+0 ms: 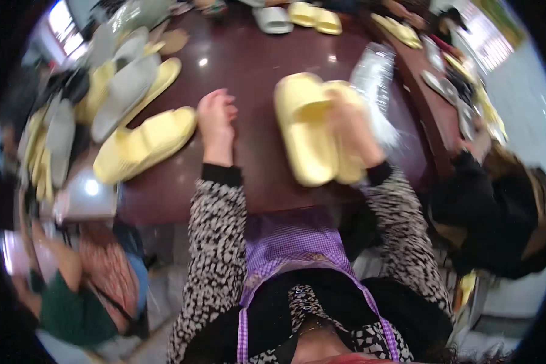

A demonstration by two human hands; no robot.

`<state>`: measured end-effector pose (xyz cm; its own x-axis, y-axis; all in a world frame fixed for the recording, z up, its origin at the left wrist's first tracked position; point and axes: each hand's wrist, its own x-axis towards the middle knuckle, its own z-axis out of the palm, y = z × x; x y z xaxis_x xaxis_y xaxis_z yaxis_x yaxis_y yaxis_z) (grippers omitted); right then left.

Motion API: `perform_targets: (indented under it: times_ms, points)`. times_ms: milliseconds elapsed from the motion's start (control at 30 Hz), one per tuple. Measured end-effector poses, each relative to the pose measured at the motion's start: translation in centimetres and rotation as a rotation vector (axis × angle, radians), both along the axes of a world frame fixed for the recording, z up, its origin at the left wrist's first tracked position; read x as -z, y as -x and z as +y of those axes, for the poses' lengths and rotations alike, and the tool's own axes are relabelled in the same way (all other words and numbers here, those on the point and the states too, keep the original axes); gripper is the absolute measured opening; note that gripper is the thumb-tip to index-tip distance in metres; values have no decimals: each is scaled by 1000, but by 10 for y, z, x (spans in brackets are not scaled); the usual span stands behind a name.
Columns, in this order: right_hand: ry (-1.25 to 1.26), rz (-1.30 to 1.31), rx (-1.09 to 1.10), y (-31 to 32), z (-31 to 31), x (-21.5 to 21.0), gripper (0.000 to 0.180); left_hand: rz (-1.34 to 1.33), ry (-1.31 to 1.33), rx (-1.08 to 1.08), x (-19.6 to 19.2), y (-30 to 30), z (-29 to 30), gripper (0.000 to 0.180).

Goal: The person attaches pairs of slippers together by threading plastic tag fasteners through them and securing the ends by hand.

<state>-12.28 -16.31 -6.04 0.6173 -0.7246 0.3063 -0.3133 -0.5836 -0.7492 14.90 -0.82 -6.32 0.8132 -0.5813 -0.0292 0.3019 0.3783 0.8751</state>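
Note:
In front of me on the dark red table a pair of yellow slippers lies side by side. My right hand (353,124), blurred by motion, grips the right-hand slipper (344,91) by its strap, covering much of it. Against it rests the left-hand slipper (307,142), sole down with its toe pointing away. My left hand (217,124) is on the table with loosely bent fingers, slightly apart, holding nothing. Close to its left side is another yellow slipper (145,145), tilted with its toe toward the hand.
Grey and yellow slippers (124,94) are piled at the left of the table (249,67). Clear plastic bags (375,79) lie right of the pair. Grey and yellow slippers (315,17) stand at the far edge. People sit at the left and right (491,212), with more slippers beyond.

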Motion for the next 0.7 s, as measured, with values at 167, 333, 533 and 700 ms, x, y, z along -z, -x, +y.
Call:
perform_targets:
  times_ms: [167,333,533,700]
  points:
    - [1336,597,375,131,-140,-81,21,-57,-84,-28,6,0,20,19]
    - [959,457,686,206,-201,-124,33,-116,-101,-66,7,4,14,18]
    - [355,-135,383,98,-64,-102,37,-581,-219,-445,2,-4,67,26]
    - [142,-246,137,43,-19,-66,33,-788,-363,-869,-8,-61,173,37]
